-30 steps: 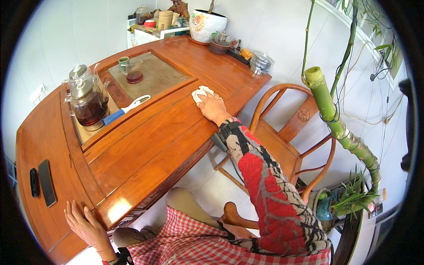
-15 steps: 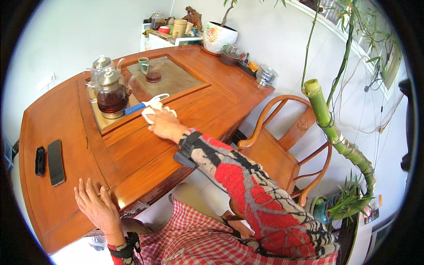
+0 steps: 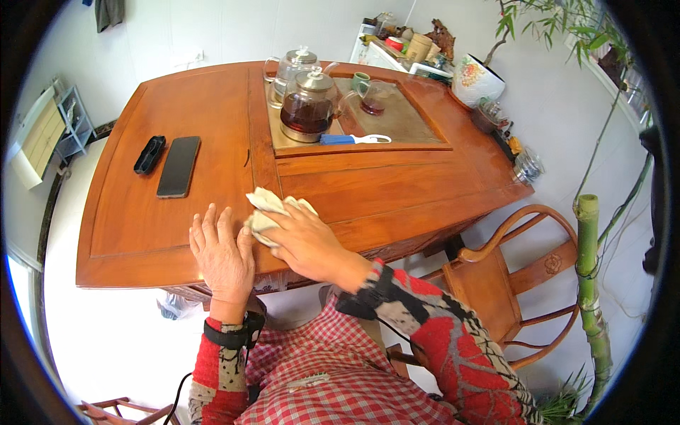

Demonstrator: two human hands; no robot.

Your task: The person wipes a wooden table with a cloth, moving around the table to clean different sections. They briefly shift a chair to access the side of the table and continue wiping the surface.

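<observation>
My right hand (image 3: 306,241) presses a crumpled cream cloth (image 3: 265,205) against the polished wooden table (image 3: 177,230), close to its near edge. Just left of it, my left hand (image 3: 223,251) lies flat with the fingers spread, holding nothing. Beyond the hands, a glass teapot of dark tea (image 3: 308,106) stands on the inset tea tray (image 3: 425,131). Behind that teapot is a second, clear glass pot (image 3: 292,65). A brush with a blue and white handle (image 3: 354,139) lies along the tray's near edge.
A black phone (image 3: 178,167) and a small black case (image 3: 149,155) lie on the left of the table. On the tray are a glass pitcher (image 3: 373,98) and a green cup (image 3: 360,80). A wooden chair (image 3: 496,283) stands at the right, near a bamboo stalk (image 3: 588,262).
My right hand has drawn the cloth from beside the tray toward me, near my left hand. The view has turned left, and the left hand still rests on the table.
</observation>
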